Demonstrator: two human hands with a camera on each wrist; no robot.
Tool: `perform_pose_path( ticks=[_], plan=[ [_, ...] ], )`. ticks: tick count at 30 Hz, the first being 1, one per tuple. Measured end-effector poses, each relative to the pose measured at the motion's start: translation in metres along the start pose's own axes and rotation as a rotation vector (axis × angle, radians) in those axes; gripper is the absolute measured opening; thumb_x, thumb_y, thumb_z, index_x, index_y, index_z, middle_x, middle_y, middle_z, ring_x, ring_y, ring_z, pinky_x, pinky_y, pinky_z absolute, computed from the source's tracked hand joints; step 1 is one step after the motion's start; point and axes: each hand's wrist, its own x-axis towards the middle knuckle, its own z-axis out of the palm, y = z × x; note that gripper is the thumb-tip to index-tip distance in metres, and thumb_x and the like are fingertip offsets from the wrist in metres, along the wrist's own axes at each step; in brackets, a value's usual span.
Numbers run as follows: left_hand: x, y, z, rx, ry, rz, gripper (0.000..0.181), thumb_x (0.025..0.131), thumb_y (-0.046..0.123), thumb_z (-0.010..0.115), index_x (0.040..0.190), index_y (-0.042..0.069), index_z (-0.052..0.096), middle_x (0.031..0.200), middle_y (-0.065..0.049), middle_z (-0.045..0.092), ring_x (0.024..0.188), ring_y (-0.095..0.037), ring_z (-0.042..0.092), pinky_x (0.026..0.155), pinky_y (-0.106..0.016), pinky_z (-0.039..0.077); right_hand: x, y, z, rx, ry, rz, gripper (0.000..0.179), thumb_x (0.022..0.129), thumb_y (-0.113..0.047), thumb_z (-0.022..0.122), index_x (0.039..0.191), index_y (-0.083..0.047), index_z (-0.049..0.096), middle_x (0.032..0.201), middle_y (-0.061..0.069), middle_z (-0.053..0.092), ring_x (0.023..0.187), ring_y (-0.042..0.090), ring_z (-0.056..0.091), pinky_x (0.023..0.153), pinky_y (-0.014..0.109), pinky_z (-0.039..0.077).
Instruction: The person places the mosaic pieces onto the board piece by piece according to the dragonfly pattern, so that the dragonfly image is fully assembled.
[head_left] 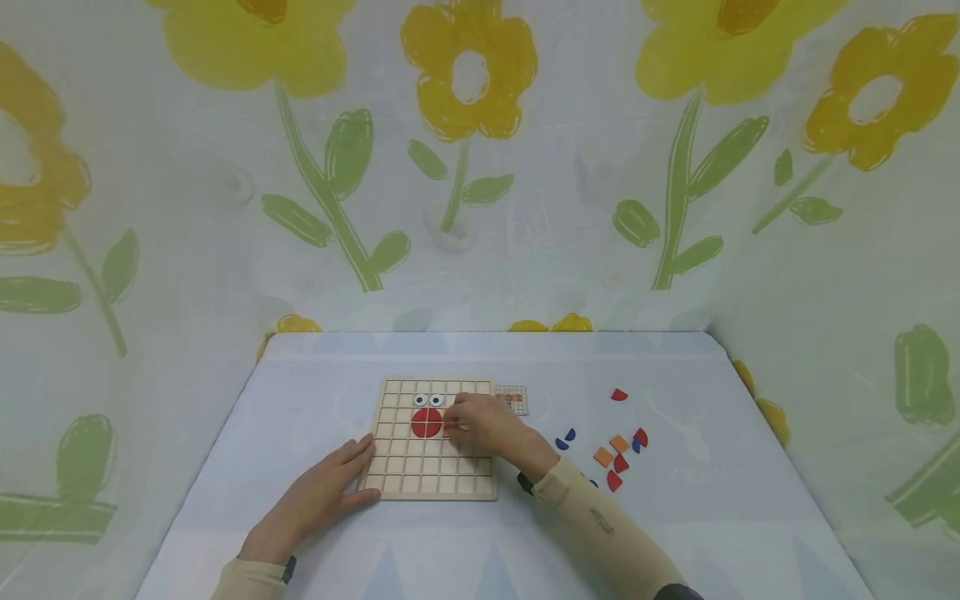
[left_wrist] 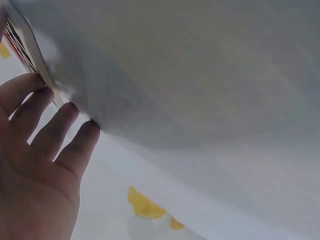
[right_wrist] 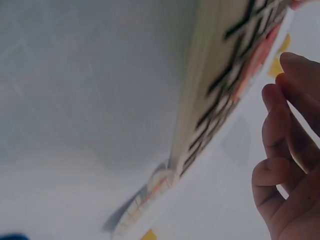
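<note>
The right hand (head_left: 486, 422), fingers bent over the board (head_left: 427, 486), lies just right of the red circle (head_left: 424, 425), nearer it than the left hand (head_left: 322, 492), whose outstretched fingers touch the board's left edge; whether the right pinches anything, I cannot tell.

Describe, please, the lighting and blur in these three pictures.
Head: soft, even light, the square pale-wood grid board clear; left wrist: the white tabletop greyish and dim, fingertips on the left hand shadowed; right wrist: the small rectangular printed card blurred, with a dark shadow beside it.
</note>
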Motion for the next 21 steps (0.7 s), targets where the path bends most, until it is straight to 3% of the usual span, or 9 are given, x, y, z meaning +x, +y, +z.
perform_pose_path(
  ticks=[6,14,21],
  plan=[
    [0.0,0.0,-0.001,-0.004,0.0,0.004,0.084,0.087,0.055,0.073,0.151,0.006,0.048,0.161,-0.006,0.038,0.146,-0.037,0.036,0.116,-0.053,0.037,-0.014,0.011,-0.019,0.024,0.102,-0.021,0.026,0.094,-0.03,0.075,0.119,-0.023,0.075,0.109,-0.009,0.069,0.092,0.008,0.064,0.074,0.023,0.057],
    [0.002,0.001,-0.003,-0.007,0.017,0.055,0.083,0.087,0.053,0.074,0.15,0.004,0.049,0.16,-0.008,0.039,0.143,-0.038,0.041,0.115,-0.053,0.039,-0.051,0.045,-0.043,0.054,0.271,-0.059,0.029,0.094,-0.024,0.076,0.123,-0.021,0.073,0.107,-0.008,0.07,0.086,0.01,0.065,0.07,0.021,0.057],
    [0.002,0.002,-0.007,0.002,-0.019,0.039,0.084,0.086,0.055,0.074,0.15,0.005,0.05,0.159,-0.008,0.041,0.143,-0.038,0.041,0.115,-0.053,0.039,-0.092,0.084,-0.054,0.081,0.302,0.07,0.037,0.089,-0.018,0.081,0.124,-0.021,0.073,0.115,-0.006,0.07,0.088,0.015,0.063,0.07,0.024,0.057]
  ],
)
